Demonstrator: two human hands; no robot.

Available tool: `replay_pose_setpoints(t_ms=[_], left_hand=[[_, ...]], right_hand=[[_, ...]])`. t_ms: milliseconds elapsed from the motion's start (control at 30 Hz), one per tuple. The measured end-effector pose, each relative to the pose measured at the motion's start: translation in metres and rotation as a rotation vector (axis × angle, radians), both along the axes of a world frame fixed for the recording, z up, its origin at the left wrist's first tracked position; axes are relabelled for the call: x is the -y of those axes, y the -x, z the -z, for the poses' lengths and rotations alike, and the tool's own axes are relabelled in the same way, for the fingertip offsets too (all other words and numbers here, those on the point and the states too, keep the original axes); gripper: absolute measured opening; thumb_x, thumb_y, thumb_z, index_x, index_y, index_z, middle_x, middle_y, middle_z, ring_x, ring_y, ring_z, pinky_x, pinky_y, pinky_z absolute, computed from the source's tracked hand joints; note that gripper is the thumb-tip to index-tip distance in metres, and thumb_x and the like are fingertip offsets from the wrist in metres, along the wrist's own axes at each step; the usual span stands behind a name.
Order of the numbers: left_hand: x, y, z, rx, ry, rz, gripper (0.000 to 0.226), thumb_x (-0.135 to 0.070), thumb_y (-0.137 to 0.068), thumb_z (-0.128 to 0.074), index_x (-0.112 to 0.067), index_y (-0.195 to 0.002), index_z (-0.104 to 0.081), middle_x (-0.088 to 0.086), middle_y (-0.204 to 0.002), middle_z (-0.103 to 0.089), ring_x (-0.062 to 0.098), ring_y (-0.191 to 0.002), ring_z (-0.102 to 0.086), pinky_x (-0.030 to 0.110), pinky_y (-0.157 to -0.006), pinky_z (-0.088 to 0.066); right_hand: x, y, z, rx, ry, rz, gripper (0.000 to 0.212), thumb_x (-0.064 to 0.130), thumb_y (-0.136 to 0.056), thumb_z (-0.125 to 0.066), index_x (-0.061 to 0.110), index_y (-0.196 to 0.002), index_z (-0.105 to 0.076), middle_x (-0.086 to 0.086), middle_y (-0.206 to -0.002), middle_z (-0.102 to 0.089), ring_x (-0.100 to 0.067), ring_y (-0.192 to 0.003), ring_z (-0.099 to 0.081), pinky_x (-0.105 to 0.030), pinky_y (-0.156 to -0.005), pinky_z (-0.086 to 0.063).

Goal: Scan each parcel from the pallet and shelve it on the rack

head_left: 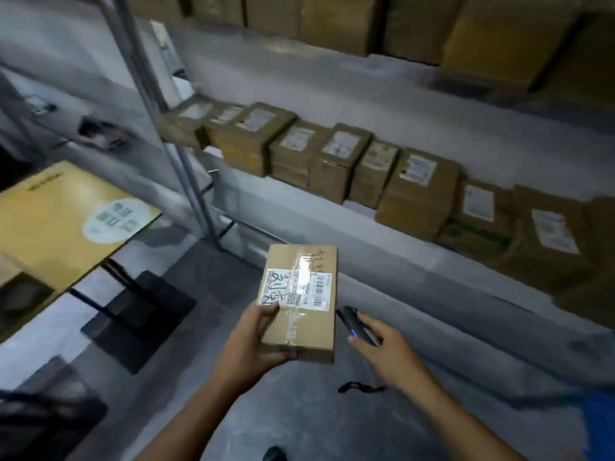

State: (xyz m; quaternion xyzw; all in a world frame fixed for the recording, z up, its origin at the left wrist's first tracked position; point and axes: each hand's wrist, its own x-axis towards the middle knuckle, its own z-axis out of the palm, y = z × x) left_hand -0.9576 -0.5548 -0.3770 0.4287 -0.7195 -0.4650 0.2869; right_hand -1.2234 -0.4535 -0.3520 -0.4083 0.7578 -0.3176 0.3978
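Progress: A row of shelved parcels (pixel 332 161) already lines the rack (pixel 366 234), up and beyond both hands, so part of the job appears done. One more parcel is in hand and not yet shelved.
Left to do: The pallet is out of view, so the number of parcels waiting cannot be told. Nor do the pictures show whether this one has been scanned.
Left hand (pixel 263 344): Grips the near end of the parcel (pixel 309 331), with the thumb pressed on top by the corner of the shipping label (pixel 296 287) and the fingers curled beneath.
Parcel: Held flat, label and barcode facing up, its far end pointing away from the hand toward the rack.
Right hand (pixel 386 347): Wrapped round a dark scanner (pixel 357 327), fingers curled on its body.
Scanner: Just right of the parcel's near edge and close to the left hand. A small blue light shows on it. Its nose points up and away, not plainly at the barcode.
Strap (pixel 361 388): Dangles below the right hand.
Also in frame: A large flat carton (pixel 66 221) well to the left of the left hand.
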Motion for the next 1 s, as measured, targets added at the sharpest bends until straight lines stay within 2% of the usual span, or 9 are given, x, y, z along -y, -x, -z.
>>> replay_pose_setpoints(t_ms=[67,200,300,433,633,733,833,900,1000], left_hand=[[0.018,-0.030,-0.003,0.011,-0.014,-0.073,0.087,-0.030,-0.061,-0.099,-0.030,-0.133,-0.049,-0.022,-0.144,-0.046,-0.013,-0.126,-0.050,0.008,-0.096,-0.045],[0.051,-0.075,0.001,0.014,-0.039,-0.123,0.086,-0.031,-0.062,-0.099,-0.030,-0.132,-0.049,-0.020,-0.145,-0.048,-0.013,-0.127,-0.050,0.010,-0.096,-0.047],[0.079,-0.095,0.006,0.037,-0.058,-0.150,0.090,-0.059,-0.056,-0.094,-0.037,-0.131,-0.048,-0.019,-0.149,-0.044,-0.012,-0.130,-0.048,0.007,-0.098,-0.042],[0.127,-0.110,0.014,0.080,-0.042,-0.180,0.094,-0.076,-0.050,-0.085,-0.047,-0.130,-0.046,-0.023,-0.150,-0.041,-0.007,-0.134,-0.047,0.032,-0.106,-0.050],[0.215,-0.126,0.027,0.135,-0.080,-0.232,0.089,-0.055,-0.058,-0.095,-0.047,-0.131,-0.046,-0.028,-0.148,-0.040,-0.007,-0.134,-0.048,0.034,-0.106,-0.051],[0.260,-0.132,0.029,0.159,-0.122,-0.232,0.088,-0.043,-0.060,-0.098,-0.043,-0.132,-0.047,-0.018,-0.150,-0.042,0.007,-0.132,-0.054,0.043,-0.104,-0.053],[0.307,-0.136,0.030,0.187,-0.097,-0.223,0.087,-0.048,-0.059,-0.096,-0.044,-0.131,-0.048,-0.023,-0.151,-0.038,-0.004,-0.130,-0.051,0.032,-0.106,-0.050],[0.333,-0.136,0.032,0.232,-0.081,-0.216,0.091,-0.050,-0.058,-0.096,-0.045,-0.134,-0.046,-0.025,-0.150,-0.037,-0.018,-0.129,-0.041,0.019,-0.108,-0.043],[0.364,-0.135,0.043,0.246,-0.111,-0.212,0.093,-0.043,-0.059,-0.098,-0.034,-0.138,-0.049,-0.021,-0.150,-0.035,-0.020,-0.127,-0.039,0.007,-0.104,-0.035]], right_hand=[[0.032,-0.026,-0.002,-0.005,0.000,-0.075,0.047,0.040,-0.085,-0.075,0.046,-0.129,-0.059,0.041,-0.106,-0.058,0.011,-0.102,-0.058,-0.021,-0.091,-0.047],[0.087,-0.064,0.001,-0.003,-0.010,-0.152,0.055,0.034,-0.086,-0.076,0.030,-0.138,-0.058,0.024,-0.128,-0.059,0.000,-0.119,-0.056,-0.021,-0.100,-0.042],[0.125,-0.080,0.007,-0.012,-0.041,-0.183,0.057,0.033,-0.085,-0.077,0.028,-0.139,-0.058,0.024,-0.126,-0.059,0.003,-0.114,-0.055,-0.017,-0.095,-0.040],[0.178,-0.094,0.018,-0.074,-0.088,-0.218,0.056,0.045,-0.084,-0.075,0.038,-0.137,-0.058,0.022,-0.109,-0.063,-0.008,-0.099,-0.063,-0.029,-0.088,-0.052],[0.284,-0.104,0.045,-0.087,-0.101,-0.309,0.057,0.050,-0.082,-0.074,0.046,-0.136,-0.056,0.012,-0.118,-0.065,-0.005,-0.099,-0.060,-0.027,-0.086,-0.051],[0.332,-0.108,0.055,-0.049,-0.160,-0.329,0.057,0.048,-0.083,-0.074,0.048,-0.137,-0.054,0.012,-0.111,-0.065,0.000,-0.089,-0.065,-0.024,-0.076,-0.057],[0.378,-0.109,0.061,-0.059,-0.160,-0.336,0.057,0.047,-0.083,-0.074,0.047,-0.136,-0.055,0.023,-0.102,-0.065,0.014,-0.077,-0.061,-0.004,-0.061,-0.045],[0.404,-0.109,0.062,-0.104,-0.173,-0.357,0.057,0.050,-0.083,-0.071,0.046,-0.138,-0.054,0.023,-0.102,-0.063,0.011,-0.084,-0.059,-0.007,-0.068,-0.043],[0.437,-0.112,0.063,-0.151,-0.179,-0.383,0.052,0.047,-0.086,-0.069,0.041,-0.136,-0.057,0.012,-0.099,-0.067,0.010,-0.077,-0.057,-0.015,-0.071,-0.049]])
